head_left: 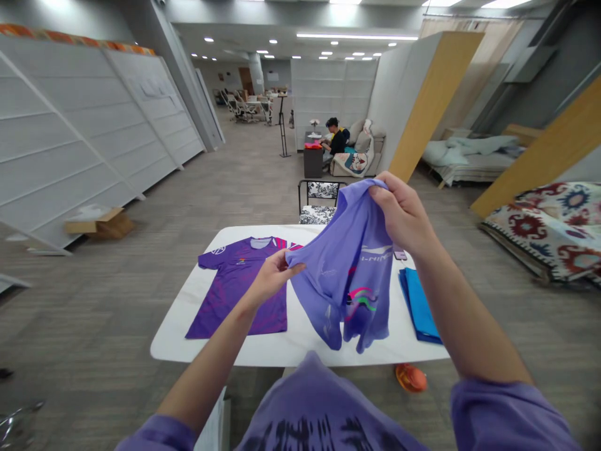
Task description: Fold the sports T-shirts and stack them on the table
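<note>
A light purple garment [347, 269] with a white logo and pink and green stripes hangs in the air between my hands, over the white table [178, 332]. My left hand [276, 274] pinches its left edge. Higher up, my right hand [401, 210] grips its upper right corner. A darker purple T-shirt [248, 288] lies spread on the table at the left, its right side partly hidden behind my left hand and the held garment. Folded blue cloth [421, 307] lies at the table's right edge.
A phone [400, 255] lies near the blue cloth. Beyond the table stands a patterned chair [317, 213]. An orange object [411, 378] is below the near edge. Further back, a person [335, 141] sits at a dark desk [313, 163].
</note>
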Available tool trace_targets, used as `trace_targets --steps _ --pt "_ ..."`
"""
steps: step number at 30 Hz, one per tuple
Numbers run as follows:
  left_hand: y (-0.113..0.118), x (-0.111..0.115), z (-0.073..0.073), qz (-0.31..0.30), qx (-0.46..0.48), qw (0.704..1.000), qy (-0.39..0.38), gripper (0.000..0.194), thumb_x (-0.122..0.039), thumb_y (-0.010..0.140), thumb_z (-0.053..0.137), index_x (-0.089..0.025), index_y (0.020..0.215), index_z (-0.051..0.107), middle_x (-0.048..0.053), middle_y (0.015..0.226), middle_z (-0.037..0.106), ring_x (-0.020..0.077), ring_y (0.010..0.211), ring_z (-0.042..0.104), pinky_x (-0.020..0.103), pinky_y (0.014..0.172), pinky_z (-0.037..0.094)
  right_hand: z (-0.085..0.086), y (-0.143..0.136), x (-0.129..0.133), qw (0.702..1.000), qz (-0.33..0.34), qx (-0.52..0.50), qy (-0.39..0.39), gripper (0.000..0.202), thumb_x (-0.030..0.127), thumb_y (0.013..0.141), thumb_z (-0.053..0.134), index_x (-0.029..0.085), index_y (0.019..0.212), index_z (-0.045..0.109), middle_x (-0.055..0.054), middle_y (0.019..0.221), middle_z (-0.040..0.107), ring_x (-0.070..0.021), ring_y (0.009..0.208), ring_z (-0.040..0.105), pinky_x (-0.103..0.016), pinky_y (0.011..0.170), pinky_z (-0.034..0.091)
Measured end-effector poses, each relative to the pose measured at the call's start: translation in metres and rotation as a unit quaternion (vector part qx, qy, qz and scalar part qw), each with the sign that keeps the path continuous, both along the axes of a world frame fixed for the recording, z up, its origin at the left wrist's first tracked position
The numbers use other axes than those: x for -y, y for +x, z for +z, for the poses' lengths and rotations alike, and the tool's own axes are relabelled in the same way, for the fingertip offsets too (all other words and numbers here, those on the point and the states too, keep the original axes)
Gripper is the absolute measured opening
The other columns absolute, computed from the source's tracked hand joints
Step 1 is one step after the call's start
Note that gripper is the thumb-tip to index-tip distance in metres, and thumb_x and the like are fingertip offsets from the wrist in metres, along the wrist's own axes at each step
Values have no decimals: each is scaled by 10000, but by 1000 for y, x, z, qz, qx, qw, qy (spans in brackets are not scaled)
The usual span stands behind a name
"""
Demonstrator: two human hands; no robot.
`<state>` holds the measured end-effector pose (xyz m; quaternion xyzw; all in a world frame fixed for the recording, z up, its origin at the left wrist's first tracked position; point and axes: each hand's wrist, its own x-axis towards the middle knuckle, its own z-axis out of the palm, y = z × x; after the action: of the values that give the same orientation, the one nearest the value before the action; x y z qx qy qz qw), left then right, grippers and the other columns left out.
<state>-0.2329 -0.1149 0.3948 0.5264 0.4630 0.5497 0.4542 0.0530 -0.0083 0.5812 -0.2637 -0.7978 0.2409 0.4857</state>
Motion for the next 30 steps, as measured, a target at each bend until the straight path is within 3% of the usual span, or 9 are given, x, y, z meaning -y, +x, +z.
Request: trace_targets --steps 4,8,10,13,16,19,25,27,30 --pt "-26 3 11 81 61 995 4 437 -555 922 889 -215 1159 751 49 1096 769 195 989 691 300 907 557 5 -1 -8 994 -63 28 87 507 738 1087 581 259 935 648 -2 782 610 -195 755 596 -332 692 470" --pt "-53 11 22 117 50 992 -15 443 -563 952 840 -233 1236 756 51 1106 761 212 989 683 305 892 548 7 -3 -19 980 -107 66 156 477 701 1117 532 276 995 710 -45 857 721 -250 847 689 -372 724 493" --pt "-63 17 18 161 -26 987 -11 375 -584 1009 757 -234 1141 753 31 1008 723 197 910 639 293 834 512 3 -6 -23 971 -123 96 180 459 677 1131 510 288 1023 730 -62 921 761 -271 906 718 -379 725 490" --pt "-71 25 2 260 -165 951 -4 390 -606 1099 595 -242 989 682 -5 832 597 182 772 532 296 740 431 -7 -15 -29 964 -120 139 195 439 645 1142 495 291 1073 745 -74 1008 791 -287 964 734 -380 721 481" --pt "-78 34 -10 320 -196 927 -9 386 -600 1132 509 -250 1046 646 -9 860 583 189 785 522 306 755 427 -20 -26 -38 972 -69 147 170 433 653 1127 527 285 1066 747 -74 1007 793 -288 949 721 -382 723 484" --pt "-92 50 -1 310 -178 934 -21 366 -598 1088 596 -243 1158 656 9 991 653 192 892 580 299 827 470 -30 -34 -50 989 18 112 98 444 700 1094 579 294 1019 743 -56 907 768 -277 879 691 -387 717 492" --pt "-114 105 50 212 -269 928 -147 582 -656 921 821 -265 1349 764 58 1267 763 217 970 673 298 817 528 -46 -43 -63 993 101 59 -20 427 709 1030 711 284 1020 747 -26 861 740 -250 848 663 -384 732 502" --pt "-114 122 56 201 -262 925 -188 594 -695 885 840 -264 1293 810 63 1243 792 241 968 702 311 802 548 -51 -49 -59 992 109 58 -25 414 678 1018 748 264 1015 759 -35 888 753 -249 857 676 -387 749 513" --pt "-110 140 48 212 -222 923 -230 602 -763 857 827 -245 1163 848 80 1154 821 301 1018 728 348 807 582 -60 -59 -48 989 133 52 -35 410 673 990 774 266 1033 780 -53 920 769 -271 893 698 -406 761 550"
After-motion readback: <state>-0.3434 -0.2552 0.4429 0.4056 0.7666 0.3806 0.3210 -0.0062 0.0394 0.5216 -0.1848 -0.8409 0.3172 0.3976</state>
